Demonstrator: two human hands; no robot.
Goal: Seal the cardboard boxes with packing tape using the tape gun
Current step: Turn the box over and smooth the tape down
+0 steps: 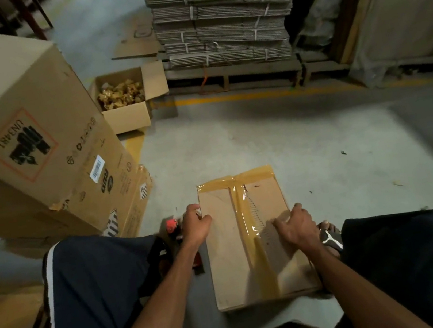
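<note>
A flat rectangular brown cardboard box [249,240] lies on the smooth grey concrete floor [304,139] between the seated person's knees. Its long axis runs from the person straight away. A glossy, wrinkled strip of yellowish translucent packing tape [252,242] runs along the centre seam, and a second strip crosses the far short edge.

The left hand [196,224] grips the left long edge of the box, fingers curled over it. The right hand [296,226] rests on the top face right of the seam, fingers loosely bent and spread, pressing the cardboard; it holds nothing.

A red and black tape gun [176,229] lies on the floor just beside the left hand, partly hidden.

A small open cardboard carton [129,115] farther left contains crumpled golden-brown pieces. A large printed cardboard box [21,122] leans beside it. Strapped bundles of flattened corrugated cardboard [221,17] sit stacked on a pallet beyond.
</note>
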